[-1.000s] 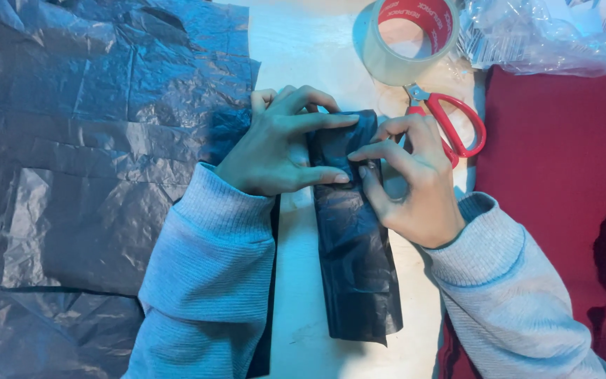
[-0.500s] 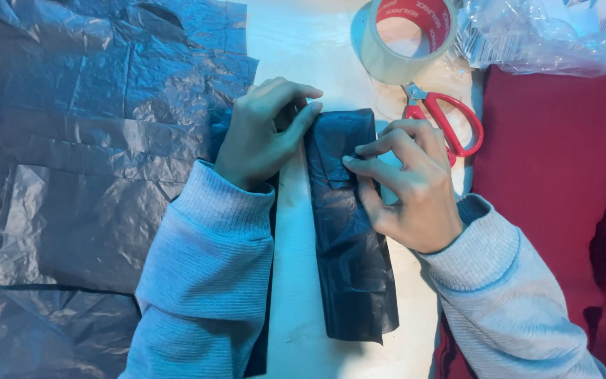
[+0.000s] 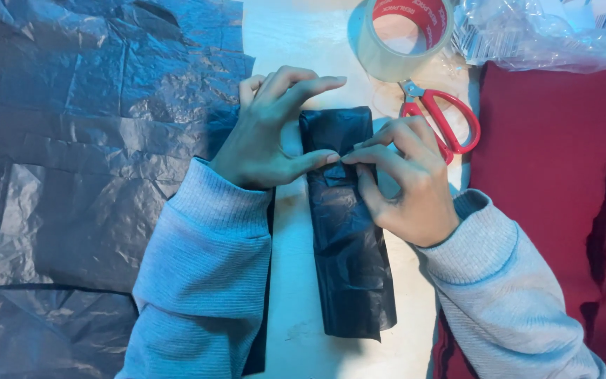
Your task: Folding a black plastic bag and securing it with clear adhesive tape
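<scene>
Folded black plastic strip (image 3: 348, 238) (scissors (image 3: 438, 121) close by) pinched at its edge by both hands (image 3: 338, 158).

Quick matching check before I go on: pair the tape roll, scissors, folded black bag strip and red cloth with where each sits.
1 tape roll
2 scissors
3 folded black strip
4 red cloth

a pinched between both hands
b far right of the table
c top, above the scissors
d by the right hand, red handles

Pairs: 1-c, 2-d, 3-a, 4-b
</scene>
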